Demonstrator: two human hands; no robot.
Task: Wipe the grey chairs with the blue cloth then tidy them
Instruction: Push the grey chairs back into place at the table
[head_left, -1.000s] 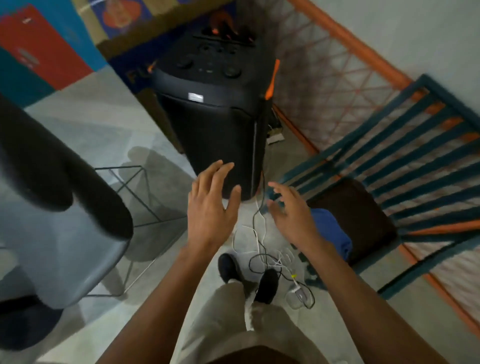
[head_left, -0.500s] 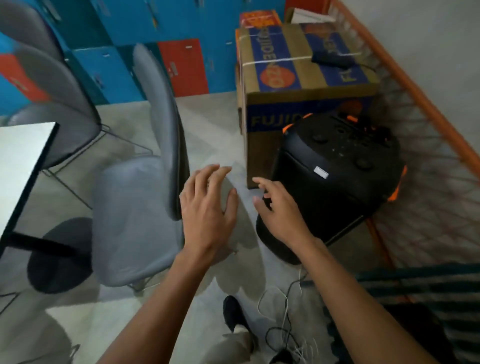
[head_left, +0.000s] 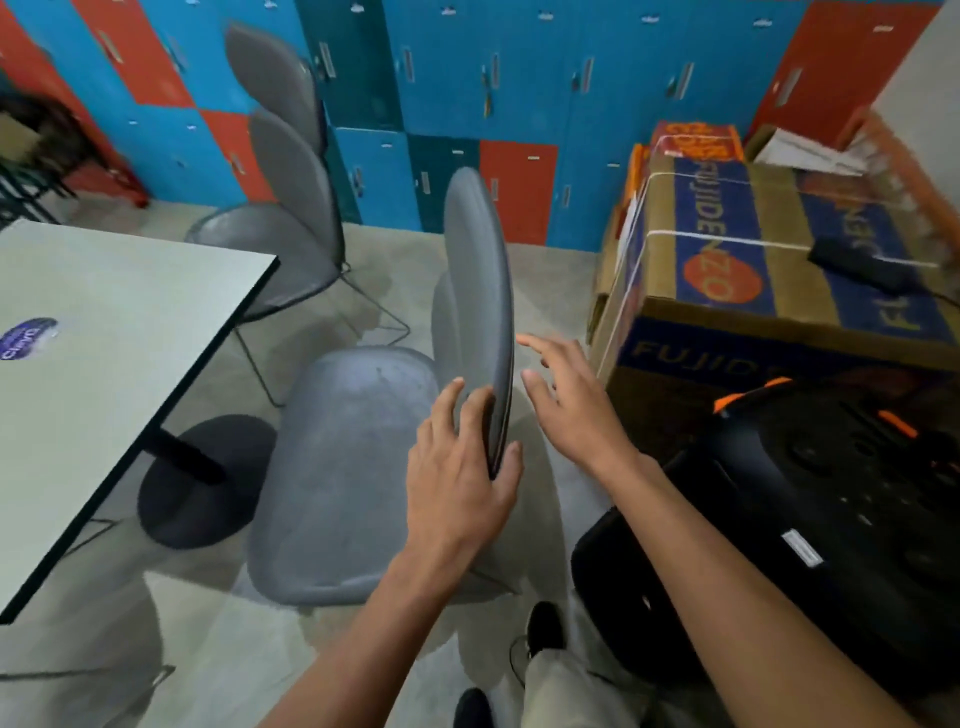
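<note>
The left hand (head_left: 460, 480) holds the backrest edge of the nearest grey chair (head_left: 353, 467) - fingers on the seat side, thumb on the back side, so the edge is pinched between them. The right hand (head_left: 574, 405) is just beside the backrest, on its rear side, w/ fingers straight and spread; it holds nothing, and if it touches the chair I cannot tell. This chair stands between the white table (head_left: 104, 332) and a black speaker (head_left: 810, 519). Two more grey chairs (head_left: 291, 197) stand near the coloured lockers (head_left: 467, 78) - a cardboard box (head_left: 753, 291) is behind the speaker
</note>
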